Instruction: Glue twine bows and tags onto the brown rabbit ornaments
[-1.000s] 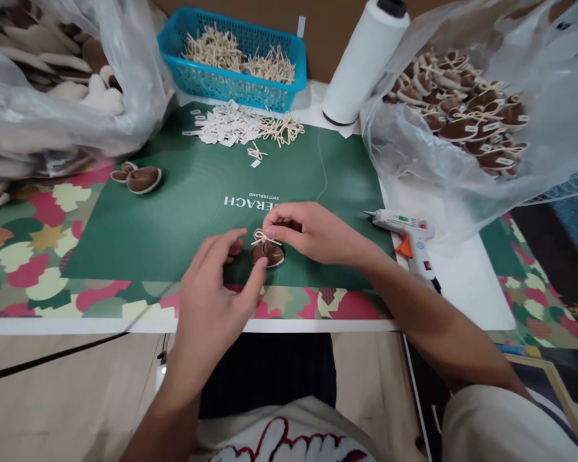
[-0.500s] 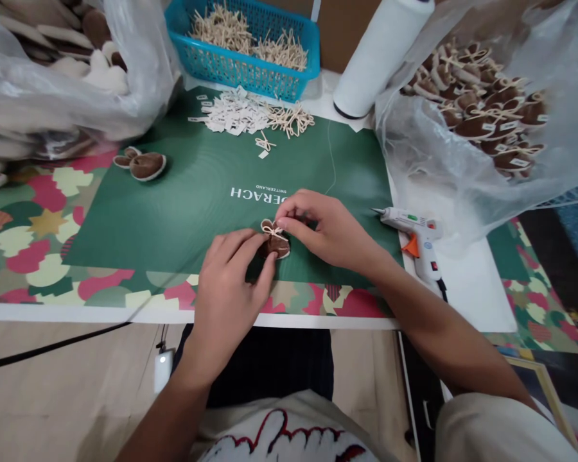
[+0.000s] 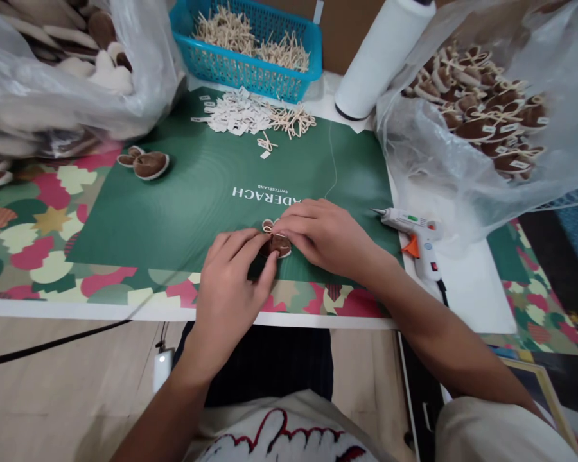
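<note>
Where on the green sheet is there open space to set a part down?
Free: the green sheet between the loose plush piece and the left hand, and between the thin thread and the glue gun. Crowded: the back, with white tags and cord bows, and the front middle, where the right hand touches the held plush piece.

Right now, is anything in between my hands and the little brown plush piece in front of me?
Nothing visible is: your left hand grips the brown plush piece and your right hand's fingers cover its upper part. The glue gun lies off to the right, clear of both.
</note>
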Tool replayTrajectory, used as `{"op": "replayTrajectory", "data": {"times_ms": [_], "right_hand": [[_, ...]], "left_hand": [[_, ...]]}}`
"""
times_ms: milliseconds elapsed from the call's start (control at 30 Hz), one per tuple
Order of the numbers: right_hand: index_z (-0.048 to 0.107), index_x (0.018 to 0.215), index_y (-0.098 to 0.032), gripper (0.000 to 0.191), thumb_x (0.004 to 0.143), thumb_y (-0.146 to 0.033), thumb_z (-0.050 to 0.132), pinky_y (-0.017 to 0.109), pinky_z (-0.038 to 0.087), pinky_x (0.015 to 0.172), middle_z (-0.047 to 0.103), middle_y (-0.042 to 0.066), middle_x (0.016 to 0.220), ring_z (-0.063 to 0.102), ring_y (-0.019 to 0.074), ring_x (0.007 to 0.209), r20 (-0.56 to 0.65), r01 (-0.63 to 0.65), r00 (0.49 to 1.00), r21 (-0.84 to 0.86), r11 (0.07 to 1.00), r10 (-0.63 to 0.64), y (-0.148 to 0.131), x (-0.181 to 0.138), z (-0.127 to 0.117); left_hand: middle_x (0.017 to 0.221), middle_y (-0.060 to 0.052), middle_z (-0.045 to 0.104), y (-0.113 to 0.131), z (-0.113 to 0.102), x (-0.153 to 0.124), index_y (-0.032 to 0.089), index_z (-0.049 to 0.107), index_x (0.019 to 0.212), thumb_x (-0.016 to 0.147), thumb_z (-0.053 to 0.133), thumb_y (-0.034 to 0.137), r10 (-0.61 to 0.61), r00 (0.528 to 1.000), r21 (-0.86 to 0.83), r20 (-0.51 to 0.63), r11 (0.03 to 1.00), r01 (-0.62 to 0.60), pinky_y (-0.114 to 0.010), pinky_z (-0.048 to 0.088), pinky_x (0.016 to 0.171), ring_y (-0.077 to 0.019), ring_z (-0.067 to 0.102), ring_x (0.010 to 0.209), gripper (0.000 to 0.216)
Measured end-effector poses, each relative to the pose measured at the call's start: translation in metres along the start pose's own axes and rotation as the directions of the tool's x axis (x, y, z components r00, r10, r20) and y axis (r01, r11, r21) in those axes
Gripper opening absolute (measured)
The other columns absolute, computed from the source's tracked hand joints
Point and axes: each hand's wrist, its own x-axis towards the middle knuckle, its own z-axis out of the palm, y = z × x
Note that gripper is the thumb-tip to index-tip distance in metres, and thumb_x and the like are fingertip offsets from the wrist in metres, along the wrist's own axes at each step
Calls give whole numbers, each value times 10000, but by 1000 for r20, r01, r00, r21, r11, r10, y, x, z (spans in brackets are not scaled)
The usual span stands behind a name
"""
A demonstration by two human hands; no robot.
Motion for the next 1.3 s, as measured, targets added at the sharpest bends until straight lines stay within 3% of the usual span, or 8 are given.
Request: {"op": "replayTrajectory", "data": {"times_ms": [100, 267, 500, 700, 867, 1000, 1133, 1300], "right_hand": [[753, 1123, -244, 255, 1079, -192, 508, 377, 482, 871, 790, 63, 1155, 701, 238, 1057, -52, -23, 998, 70, 997, 27, 1, -1, 0], [761, 1053, -253, 242, 1061, -191, 527, 387, 478, 848, 802, 55, 1111, 703, 239, 987, -16, -8, 1000, 33, 999, 9, 5, -2, 1], [763, 1045, -246, 235, 1044, -182, 537, 389, 530, 897, 808, 61, 1087, 721, 237, 1016, -49, -25, 998, 142, 990, 32, 4, -3, 1], [751, 1051, -220, 192, 1046, -242, 560, 315, 530, 770, 770, 61, 1010, 691, 183, 859, -249, -98, 954, 269, 958, 167, 10, 14, -11], [720, 1248, -119, 300, 984, -223, 624, 354, 507, 879, 717, 141, 1163, 653, 195, 858, -127, -145, 979, 119, 982, 160, 57, 67, -10], [733, 1253, -76, 299, 985, -175, 644, 354, 483, 921, 712, 156, 1153, 649, 217, 941, -28, -173, 985, -10, 985, 172, 86, 106, -3], [767, 1166, -147, 220, 1055, -247, 605, 334, 464, 911, 719, 123, 1155, 652, 230, 1042, 23, -108, 993, -146, 983, 113, 87, 118, 0], [758, 1101, -153, 292, 1115, -277, 494, 328, 397, 746, 725, 130, 1188, 654, 240, 999, 117, -14, 991, -426, 905, 71, 77, 126, -5]], "left_hand": [[1151, -89, 771, 0, 0, 0, 157, 726, 1161, 1012, 649, 223, 5, 1000, -8, -1, 1000, -5, -398, 560, 951, -241, 692, 1033, 180], [1147, -79, 771, -1, 0, 0, 167, 720, 1171, 1010, 655, 217, 4, 1000, -8, 0, 1000, -4, -405, 558, 951, -240, 687, 1027, 181], [1154, -80, 766, -3, 1, 0, 159, 709, 1183, 998, 671, 201, 17, 1000, -41, -2, 999, -17, -407, 548, 942, -242, 678, 1016, 193], [1165, -68, 754, -5, 0, 0, 187, 657, 1155, 1001, 662, 193, 26, 1000, -33, -6, 999, -26, -404, 535, 927, -243, 674, 1030, 155], [1052, -47, 724, -8, 2, -3, 222, 535, 1029, 989, 663, 204, -31, 999, -23, -23, 999, 30, -381, 526, 845, -234, 664, 962, 135], [1057, -47, 701, -11, 3, -7, 230, 516, 1060, 989, 662, 198, -47, 998, -34, -53, 998, 45, -358, 530, 861, -225, 658, 982, 166], [1044, -47, 686, -12, 3, -8, 231, 525, 1068, 992, 656, 207, -27, 998, -17, -62, 1000, 26, -357, 528, 853, -228, 648, 966, 154], [1056, -50, 687, -13, 5, -7, 225, 533, 1068, 997, 650, 215, -6, 999, 1, -41, 1000, 6, -377, 523, 864, -236, 632, 970, 137]]}}
